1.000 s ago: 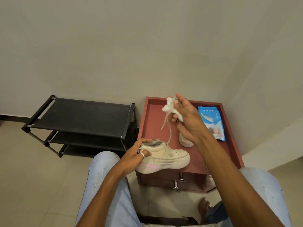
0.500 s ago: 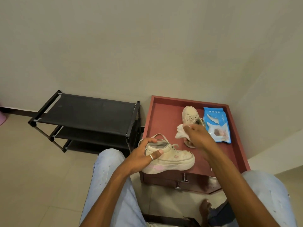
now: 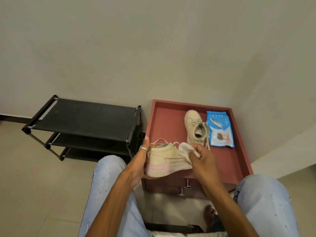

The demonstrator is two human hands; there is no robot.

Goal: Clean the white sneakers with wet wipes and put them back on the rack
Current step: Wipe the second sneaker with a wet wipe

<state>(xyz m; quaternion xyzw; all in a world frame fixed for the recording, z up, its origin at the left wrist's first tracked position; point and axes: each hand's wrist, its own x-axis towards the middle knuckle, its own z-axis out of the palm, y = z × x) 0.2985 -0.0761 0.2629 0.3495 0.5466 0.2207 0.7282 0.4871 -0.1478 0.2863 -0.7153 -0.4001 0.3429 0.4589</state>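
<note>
My left hand (image 3: 142,161) grips the heel of a cream-white sneaker (image 3: 164,159) with a pink sole stripe, held on its side over the front edge of the red cabinet top (image 3: 227,158). My right hand (image 3: 200,157) presses a crumpled white wet wipe (image 3: 185,149) against the sneaker's upper, near the laces. The second sneaker (image 3: 195,128) lies on the cabinet top, toe pointing away from me. A blue pack of wet wipes (image 3: 219,129) lies just right of it. The black shoe rack (image 3: 85,120) stands to the left with nothing on its top shelf.
The cabinet sits in a wall corner, its drawer knobs (image 3: 185,185) facing me. My knees in light jeans frame both sides of the view. A bare foot (image 3: 209,215) rests on the tiled floor below the cabinet.
My right hand came down from holding a lace up high and now presses the wipe on the held sneaker. My left hand shifted its grip to the heel, tipping the shoe on its side.
</note>
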